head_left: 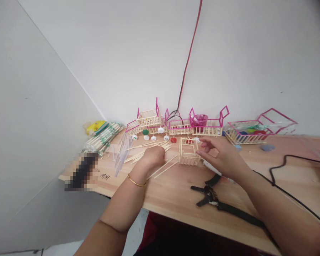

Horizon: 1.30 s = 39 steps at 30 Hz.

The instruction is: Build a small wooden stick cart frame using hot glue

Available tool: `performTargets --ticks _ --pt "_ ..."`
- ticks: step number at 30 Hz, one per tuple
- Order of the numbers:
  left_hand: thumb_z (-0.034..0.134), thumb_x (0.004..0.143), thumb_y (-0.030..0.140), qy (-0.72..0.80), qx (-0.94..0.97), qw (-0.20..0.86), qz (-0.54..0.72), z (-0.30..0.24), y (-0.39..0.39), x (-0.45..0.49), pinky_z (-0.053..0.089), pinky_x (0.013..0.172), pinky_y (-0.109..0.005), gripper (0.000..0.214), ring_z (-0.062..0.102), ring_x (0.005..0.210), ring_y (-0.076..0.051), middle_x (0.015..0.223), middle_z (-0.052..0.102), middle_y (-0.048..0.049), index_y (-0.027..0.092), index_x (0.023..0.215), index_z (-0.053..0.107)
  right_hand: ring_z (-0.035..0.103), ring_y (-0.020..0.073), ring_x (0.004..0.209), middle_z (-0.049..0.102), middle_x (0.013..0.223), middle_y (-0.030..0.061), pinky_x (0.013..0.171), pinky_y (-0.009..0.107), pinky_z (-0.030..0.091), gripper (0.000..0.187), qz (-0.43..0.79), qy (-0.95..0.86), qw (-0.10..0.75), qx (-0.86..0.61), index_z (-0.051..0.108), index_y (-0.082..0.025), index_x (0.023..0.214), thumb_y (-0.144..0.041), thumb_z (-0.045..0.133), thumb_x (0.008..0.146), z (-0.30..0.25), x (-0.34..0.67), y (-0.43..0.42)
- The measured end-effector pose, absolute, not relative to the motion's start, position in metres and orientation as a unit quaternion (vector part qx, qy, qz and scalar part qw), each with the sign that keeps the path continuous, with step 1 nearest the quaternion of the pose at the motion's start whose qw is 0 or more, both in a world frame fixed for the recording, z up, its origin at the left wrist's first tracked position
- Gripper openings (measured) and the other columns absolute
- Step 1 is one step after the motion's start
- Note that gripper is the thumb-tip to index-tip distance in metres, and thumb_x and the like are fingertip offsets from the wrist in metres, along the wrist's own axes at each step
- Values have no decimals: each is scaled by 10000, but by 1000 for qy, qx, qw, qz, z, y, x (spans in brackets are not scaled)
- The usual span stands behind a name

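Note:
My left hand point(155, 156) is curled closed over a pile of thin bamboo sticks point(136, 156). Whatever its fingers hold is hidden by the hand. A small box-shaped frame of pale sticks point(188, 160) stands on the table between my hands. Just right of it, my right hand point(221, 154) has its thumb and fingers apart. The thumb tip is close to the frame's upper right edge; I cannot tell whether it touches. Partly under that hand lies a white tool point(210, 166), perhaps a glue gun. Two loose sticks point(165, 167) lie left of the frame.
Pink-and-pale stick carts point(180, 127) line the wall, one with a pink cup point(200, 121). Bottle caps point(173, 140) sit before them. Packaged sticks point(104, 137) and clear strips point(121, 156) lie left. A black clamp-like tool point(209, 195) and black cable point(280, 167) lie right.

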State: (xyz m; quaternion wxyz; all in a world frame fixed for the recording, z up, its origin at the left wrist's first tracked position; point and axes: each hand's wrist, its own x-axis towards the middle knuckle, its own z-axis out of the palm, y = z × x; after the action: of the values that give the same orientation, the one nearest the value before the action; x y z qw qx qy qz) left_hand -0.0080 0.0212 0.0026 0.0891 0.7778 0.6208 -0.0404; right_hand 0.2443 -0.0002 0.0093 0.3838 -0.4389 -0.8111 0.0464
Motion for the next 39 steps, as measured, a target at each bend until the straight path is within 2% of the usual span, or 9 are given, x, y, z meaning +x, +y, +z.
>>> performTargets --ticks 5,12,15,18,23,27,30,34,39 --pt "640 662 225 627 775 84 -3 -5 24 1 450 671 -267 94 637 756 -217 781 693 -95 167 723 681 645 218 762 661 832 58 727 373 509 348 45 -809 393 -435 553 -199 1114 -385 588 822 8 244 0" --pt "394 899 273 678 721 17 139 6 32 -7 421 771 -260 281 607 927 -185 996 682 -72 205 1021 638 635 202 762 652 892 65 734 352 511 375 52 -804 403 -434 538 -194 1126 -403 602 821 13 245 -4" --pt "378 909 317 713 677 -1 181 16 36 -23 412 726 -267 306 613 876 -192 935 684 -78 187 1031 627 639 210 778 655 873 62 736 353 510 360 46 -805 405 -430 544 -193 1111 -405 599 824 14 245 -5" --pt "433 879 358 729 650 6 214 20 38 -31 397 669 -256 275 614 813 -181 866 686 -52 200 965 642 641 218 792 658 837 56 731 357 509 350 42 -805 403 -434 547 -194 1106 -403 592 830 14 245 -5" --pt "451 836 269 698 705 33 122 13 36 -27 397 649 -242 240 608 796 -168 878 695 -62 183 891 668 635 208 767 669 866 72 743 364 504 349 43 -803 403 -438 549 -178 1105 -390 594 831 12 246 -4" --pt "545 709 187 694 715 61 57 4 33 -22 406 611 -240 164 619 718 -179 773 698 -93 153 774 691 636 202 761 672 871 69 739 356 504 336 47 -804 397 -441 551 -179 1103 -381 588 837 12 245 -4" --pt "580 649 152 688 722 71 21 1 32 -20 428 632 -240 166 632 739 -193 777 700 -110 146 769 694 636 202 766 668 861 64 732 350 504 335 44 -803 398 -442 555 -178 1099 -381 591 835 12 244 -4" --pt "569 646 125 681 728 73 3 2 32 -19 453 659 -265 184 644 771 -219 817 703 -127 147 781 692 635 196 763 666 861 61 729 341 502 334 47 -802 400 -442 558 -174 1094 -381 592 834 12 244 -3" --pt "543 677 120 672 738 65 18 5 30 -20 438 619 -260 134 637 718 -209 754 691 -115 144 720 667 631 194 753 661 862 59 726 341 499 336 54 -799 401 -444 558 -176 1096 -381 592 832 12 245 -3"
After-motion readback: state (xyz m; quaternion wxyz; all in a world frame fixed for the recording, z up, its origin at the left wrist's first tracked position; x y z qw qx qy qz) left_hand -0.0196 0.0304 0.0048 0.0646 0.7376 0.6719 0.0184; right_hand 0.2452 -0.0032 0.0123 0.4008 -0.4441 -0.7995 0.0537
